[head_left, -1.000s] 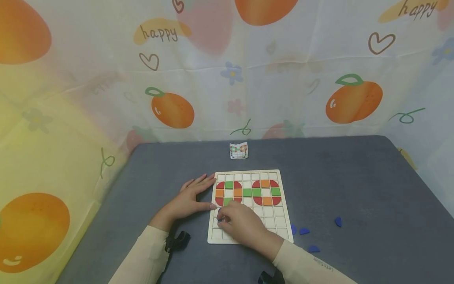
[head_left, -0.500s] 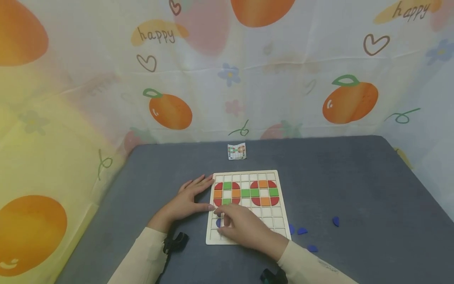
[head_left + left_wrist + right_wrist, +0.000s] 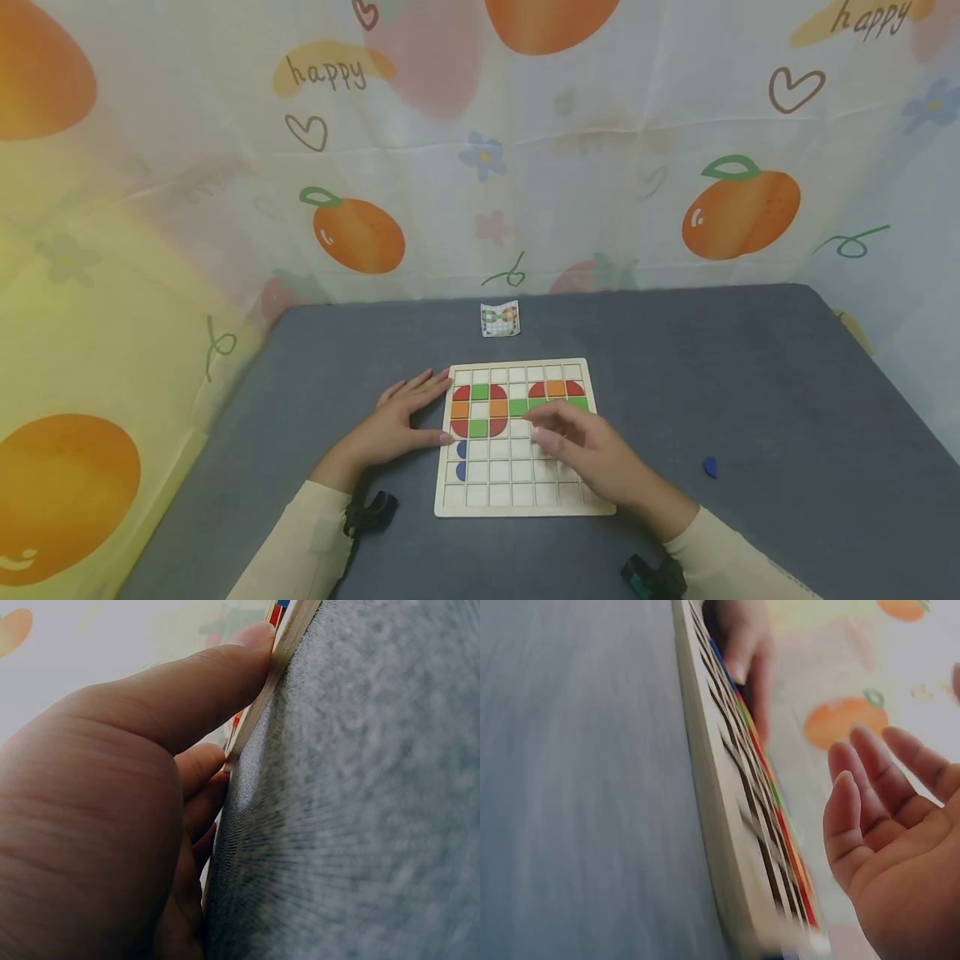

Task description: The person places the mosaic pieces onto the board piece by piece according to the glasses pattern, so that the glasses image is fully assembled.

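Note:
A pale wooden grid board lies on the table with red, orange and green tiles in its upper rows. Two blue half-round pieces, an upper one and a lower one, sit in its left column. My left hand rests at the board's left side, thumb and fingertips touching the edge. Over the board's right half hovers my right hand, fingers loosely bent and holding nothing; it covers some tiles. In the right wrist view its fingers are apart from the board.
A small printed pattern card lies beyond the board. One loose blue half-round piece is on the grey table to the right. A fruit-print cloth hangs behind the table.
My right hand has let go of a blue half-round piece in the left column and moved right across the board. My left hand stays at the board's edge.

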Demonstrator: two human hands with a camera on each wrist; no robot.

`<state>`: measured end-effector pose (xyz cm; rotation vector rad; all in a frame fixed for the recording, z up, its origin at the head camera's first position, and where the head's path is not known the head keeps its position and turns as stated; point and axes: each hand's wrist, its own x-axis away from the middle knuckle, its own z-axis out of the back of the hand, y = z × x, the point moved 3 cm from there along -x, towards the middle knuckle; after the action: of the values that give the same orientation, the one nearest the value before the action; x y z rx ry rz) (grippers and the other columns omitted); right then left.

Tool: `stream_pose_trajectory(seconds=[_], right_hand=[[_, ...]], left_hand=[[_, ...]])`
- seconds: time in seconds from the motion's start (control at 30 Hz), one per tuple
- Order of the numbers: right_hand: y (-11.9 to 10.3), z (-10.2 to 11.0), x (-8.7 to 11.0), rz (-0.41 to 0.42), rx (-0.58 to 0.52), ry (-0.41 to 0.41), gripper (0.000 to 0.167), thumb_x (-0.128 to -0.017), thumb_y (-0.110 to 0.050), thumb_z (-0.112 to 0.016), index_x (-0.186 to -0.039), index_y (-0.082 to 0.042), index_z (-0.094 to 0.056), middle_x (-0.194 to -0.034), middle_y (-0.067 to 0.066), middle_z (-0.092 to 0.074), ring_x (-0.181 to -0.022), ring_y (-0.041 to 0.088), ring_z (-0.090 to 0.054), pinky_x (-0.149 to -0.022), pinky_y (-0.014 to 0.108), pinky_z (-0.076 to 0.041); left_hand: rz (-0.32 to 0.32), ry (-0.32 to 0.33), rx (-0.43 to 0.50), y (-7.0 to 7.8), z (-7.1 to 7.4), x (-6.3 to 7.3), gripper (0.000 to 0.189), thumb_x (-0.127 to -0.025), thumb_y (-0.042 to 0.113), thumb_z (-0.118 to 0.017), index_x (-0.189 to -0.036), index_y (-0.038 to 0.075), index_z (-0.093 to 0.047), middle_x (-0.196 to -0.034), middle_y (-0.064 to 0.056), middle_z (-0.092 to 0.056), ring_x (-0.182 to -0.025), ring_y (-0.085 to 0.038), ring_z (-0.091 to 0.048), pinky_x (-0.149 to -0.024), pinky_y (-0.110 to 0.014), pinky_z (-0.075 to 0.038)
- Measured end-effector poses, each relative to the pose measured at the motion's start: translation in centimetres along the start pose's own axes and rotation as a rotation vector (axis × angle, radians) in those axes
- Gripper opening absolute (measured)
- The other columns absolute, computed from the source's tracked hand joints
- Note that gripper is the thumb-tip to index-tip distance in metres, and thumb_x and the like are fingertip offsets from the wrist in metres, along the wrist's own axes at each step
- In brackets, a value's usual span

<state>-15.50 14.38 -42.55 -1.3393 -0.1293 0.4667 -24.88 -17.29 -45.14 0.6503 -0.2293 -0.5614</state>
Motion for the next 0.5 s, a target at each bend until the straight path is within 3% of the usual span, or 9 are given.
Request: stream_pose_trajectory(seconds=[0.1, 0.27, 0.4, 0.5], right_hand=[[0.4, 2.1, 0.9, 0.015, -0.035, 0.026, 0.033, -0.115, -0.017, -0.056, -0.138, 0.005, -0.066, -0.119, 0.019, -0.069, -0.099, 0.039, -0.069, -0.086, 0.040, -0.058], [1.3, 5.3, 2.5, 0.043, 0.002, 0.063, 0.032, -0.115, -0.009, -0.051, -0.137, 0.010, -0.063, -0.109, 0.020, -0.069, -0.094, 0.033, -0.069, -0.084, 0.034, -0.057], [2.1, 7.0, 3.8, -0.033, 0.072, 0.078, 0.032, -0.114, -0.013, -0.056, -0.138, 0.006, -0.064, -0.112, 0.014, -0.071, -0.099, 0.027, -0.070, -0.088, 0.030, -0.056], [2.7, 8.0, 4.5, -0.093, 0.108, 0.042, 0.032, -0.112, -0.016, -0.064, -0.138, 0.002, -0.066, -0.116, 0.010, -0.072, -0.103, 0.025, -0.069, -0.089, 0.030, -0.056]], left_hand=[[-0.005, 0.000, -0.001, -0.1, 0.0, 0.0, 0.095, -0.092, 0.049, -0.087, -0.170, 0.017, -0.043, -0.176, 0.004, -0.032, -0.165, -0.031, -0.015, -0.125, -0.064, -0.004], [-0.003, 0.003, -0.002, -0.1, 0.0, 0.0, 0.095, -0.092, 0.050, -0.087, -0.169, 0.018, -0.044, -0.176, 0.005, -0.032, -0.165, -0.030, -0.015, -0.125, -0.064, -0.004], [0.007, 0.006, -0.004, -0.1, -0.1, -0.1, 0.095, -0.091, 0.052, -0.087, -0.169, 0.018, -0.044, -0.175, 0.006, -0.032, -0.165, -0.030, -0.015, -0.126, -0.063, -0.003], [0.005, 0.006, -0.004, -0.1, -0.1, 0.0, 0.095, -0.091, 0.051, -0.087, -0.169, 0.018, -0.044, -0.176, 0.005, -0.032, -0.165, -0.030, -0.015, -0.125, -0.064, -0.003]])
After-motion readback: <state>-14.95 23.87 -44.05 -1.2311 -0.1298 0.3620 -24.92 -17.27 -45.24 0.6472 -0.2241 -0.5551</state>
